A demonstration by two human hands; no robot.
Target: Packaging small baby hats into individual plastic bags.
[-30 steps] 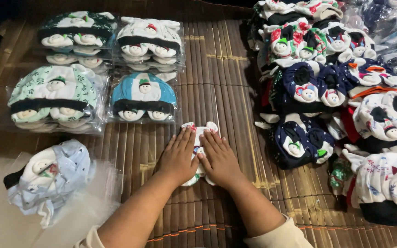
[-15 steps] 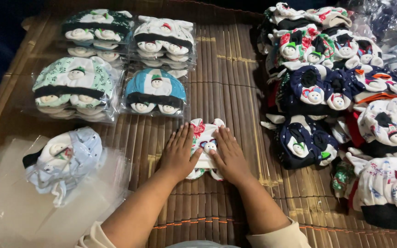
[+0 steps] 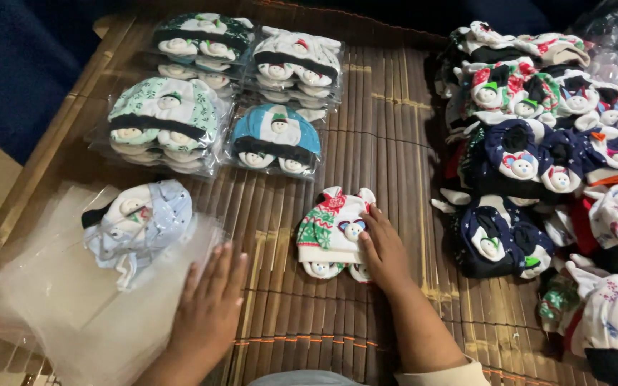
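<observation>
Right grip [image 3: 383, 250] flat on hat set [image 3: 332, 232]

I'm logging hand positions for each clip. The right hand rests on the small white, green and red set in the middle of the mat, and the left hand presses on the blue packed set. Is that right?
Not quite. The head view shows the left hand on the clear plastic bags at the mat's left edge, not on the blue packed set. The right hand does rest on the white, green and red set.

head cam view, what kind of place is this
Probably a small packing spot for baby hats: bagged hat sets on a bamboo mat, a loose hat pile, and clear bags by the left hand.
</observation>
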